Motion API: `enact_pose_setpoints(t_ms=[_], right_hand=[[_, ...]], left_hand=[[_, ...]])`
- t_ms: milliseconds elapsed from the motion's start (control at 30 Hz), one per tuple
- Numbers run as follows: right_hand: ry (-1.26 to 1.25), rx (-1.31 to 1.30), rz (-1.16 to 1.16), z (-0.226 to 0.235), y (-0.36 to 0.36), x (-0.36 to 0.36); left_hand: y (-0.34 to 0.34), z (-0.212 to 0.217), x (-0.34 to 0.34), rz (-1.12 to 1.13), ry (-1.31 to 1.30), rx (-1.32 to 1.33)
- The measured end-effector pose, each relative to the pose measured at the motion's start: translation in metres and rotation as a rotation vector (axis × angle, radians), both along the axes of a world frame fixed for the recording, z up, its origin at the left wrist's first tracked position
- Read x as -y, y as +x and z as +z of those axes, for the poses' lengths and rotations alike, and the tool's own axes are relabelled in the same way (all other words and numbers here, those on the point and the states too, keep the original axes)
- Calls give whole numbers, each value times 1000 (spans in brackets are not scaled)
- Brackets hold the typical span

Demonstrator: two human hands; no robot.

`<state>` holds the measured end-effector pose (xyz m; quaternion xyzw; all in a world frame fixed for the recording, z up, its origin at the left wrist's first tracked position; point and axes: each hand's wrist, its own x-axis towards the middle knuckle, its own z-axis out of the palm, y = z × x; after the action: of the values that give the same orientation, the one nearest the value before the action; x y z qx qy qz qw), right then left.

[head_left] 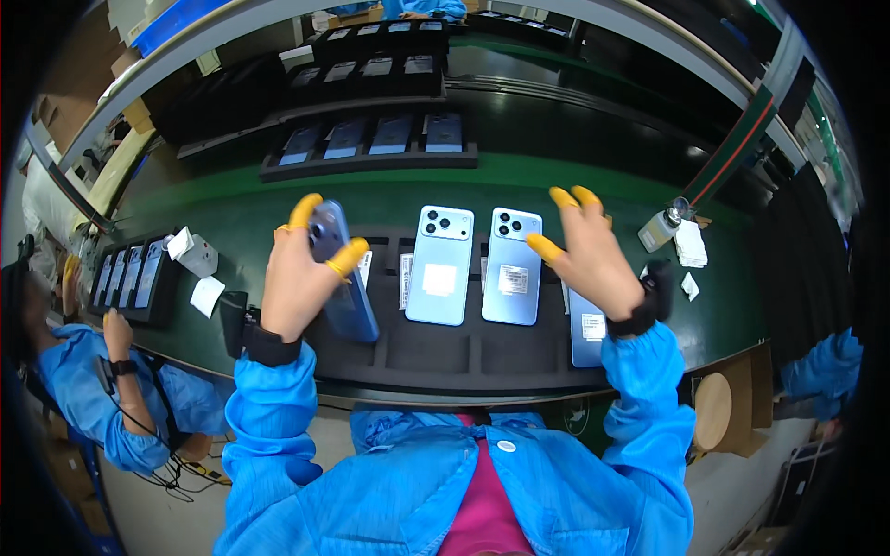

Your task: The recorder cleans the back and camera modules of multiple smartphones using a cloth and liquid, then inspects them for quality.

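My left hand [301,273], with yellow finger cots, grips a blue smartphone [357,310] by its upper part. This phone is tilted up on its edge over the left end of a black foam tray [428,357]. Two light-blue smartphones lie camera side up on the tray's middle: one phone [439,301] with a white label, the other phone [510,301] with a printed label. Over the tray's right side, my right hand [593,250] is open, its yellow-tipped thumb close to the second of these. Beneath my right wrist, another blue phone [586,350] is partly hidden.
Farther back, a black tray [371,165] holds several phones, with more trays behind it. At left stand a phone tray [167,295] and a white container [197,255]; a co-worker [120,398] sits there. A clear bottle [656,232] and white wipes [690,246] are at right.
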<state>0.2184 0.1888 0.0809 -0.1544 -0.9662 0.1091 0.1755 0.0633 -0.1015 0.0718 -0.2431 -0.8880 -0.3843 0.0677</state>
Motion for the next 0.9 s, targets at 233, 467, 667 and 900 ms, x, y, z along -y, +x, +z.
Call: enact_pose_setpoints(t_ms=[233, 467, 667, 900], right_hand=[[138, 272, -260, -34, -63, 15], [40, -198, -135, 0, -47, 22], [11, 43, -93, -14, -40, 24], [52, 347, -129, -26, -57, 42]], left_hand=[[4, -5, -37, 21, -517, -384], [-5, -17, -120, 38, -552, -460], [-19, -33, -139, -13, -602, -329], [-21, -30, -123, 7, -471, -312]])
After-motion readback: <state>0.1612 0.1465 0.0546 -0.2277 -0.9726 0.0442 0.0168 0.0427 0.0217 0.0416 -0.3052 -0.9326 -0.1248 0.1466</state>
